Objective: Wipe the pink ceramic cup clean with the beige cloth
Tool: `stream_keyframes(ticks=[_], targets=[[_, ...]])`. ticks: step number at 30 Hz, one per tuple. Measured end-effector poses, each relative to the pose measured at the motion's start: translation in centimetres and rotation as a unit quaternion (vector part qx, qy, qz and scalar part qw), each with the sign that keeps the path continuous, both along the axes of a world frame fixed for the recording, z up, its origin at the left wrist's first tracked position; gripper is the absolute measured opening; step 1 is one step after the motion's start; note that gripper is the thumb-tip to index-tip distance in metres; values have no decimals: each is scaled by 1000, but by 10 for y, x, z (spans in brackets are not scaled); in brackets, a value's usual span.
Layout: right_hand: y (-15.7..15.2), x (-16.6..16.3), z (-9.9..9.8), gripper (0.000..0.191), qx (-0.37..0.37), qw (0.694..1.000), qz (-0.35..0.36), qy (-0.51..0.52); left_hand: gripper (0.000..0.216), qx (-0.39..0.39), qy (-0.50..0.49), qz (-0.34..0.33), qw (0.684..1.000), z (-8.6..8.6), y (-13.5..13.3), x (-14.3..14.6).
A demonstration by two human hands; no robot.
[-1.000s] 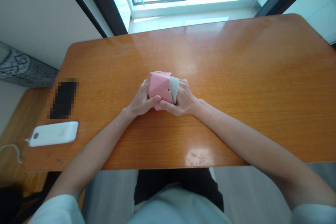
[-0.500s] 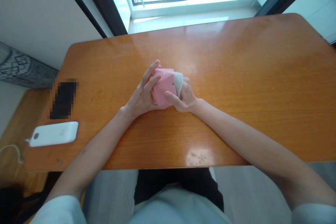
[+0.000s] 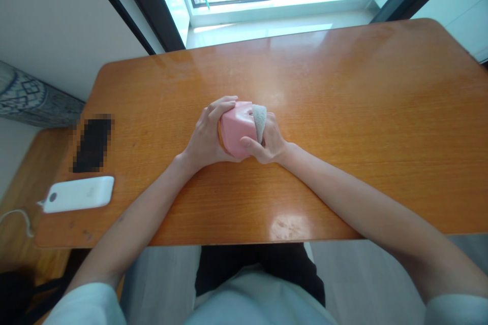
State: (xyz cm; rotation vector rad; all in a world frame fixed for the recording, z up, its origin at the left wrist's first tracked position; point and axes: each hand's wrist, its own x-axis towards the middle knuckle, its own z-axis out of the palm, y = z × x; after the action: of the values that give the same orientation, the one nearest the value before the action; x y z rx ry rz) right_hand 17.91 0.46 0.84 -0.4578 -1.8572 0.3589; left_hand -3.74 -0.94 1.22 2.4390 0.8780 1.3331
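A glossy pink angular object [image 3: 237,129] is held between both hands above the middle of the table; its exact kind is unclear. My left hand [image 3: 206,134] wraps round its left side, fingers over the top edge and thumb side beneath. On the right side, a pale grey fuzzy cloth [image 3: 260,119] lies against the pink object. My right hand [image 3: 271,137] is closed round the cloth, its thumb resting on the pink object's near face. Most of the right fingers are hidden behind the cloth.
The wooden table [image 3: 343,111] runs to a window ledge [image 3: 267,30] at the back. At the left lie a white power-bank-like device [image 3: 78,194] with a cable and a blurred-out dark rectangle [image 3: 92,145]. A patterned fabric item [image 3: 34,94] is beyond the left edge.
The pink object has turned in my hands and shows a different face. My left fingers have shifted and wrap closer over its upper edge; the right hand has barely moved.
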Motion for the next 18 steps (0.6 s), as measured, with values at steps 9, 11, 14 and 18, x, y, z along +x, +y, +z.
stream_keyframes(ticks=[9,11,14,18], targets=[[-4,-4,-7,54,61,997,-5,-39,102,-198,-69,-79,974,0,-2,5],[-6,-4,-5,51,71,996,-13,-58,102,-230,-113,-105,961,-3,-1,5],[-7,-4,-3,49,66,995,-25,-65,108,-250,-134,-121,951,-4,-2,7],[-5,-6,-1,48,67,997,-37,-16,118,-174,-120,-163,964,-7,1,9]])
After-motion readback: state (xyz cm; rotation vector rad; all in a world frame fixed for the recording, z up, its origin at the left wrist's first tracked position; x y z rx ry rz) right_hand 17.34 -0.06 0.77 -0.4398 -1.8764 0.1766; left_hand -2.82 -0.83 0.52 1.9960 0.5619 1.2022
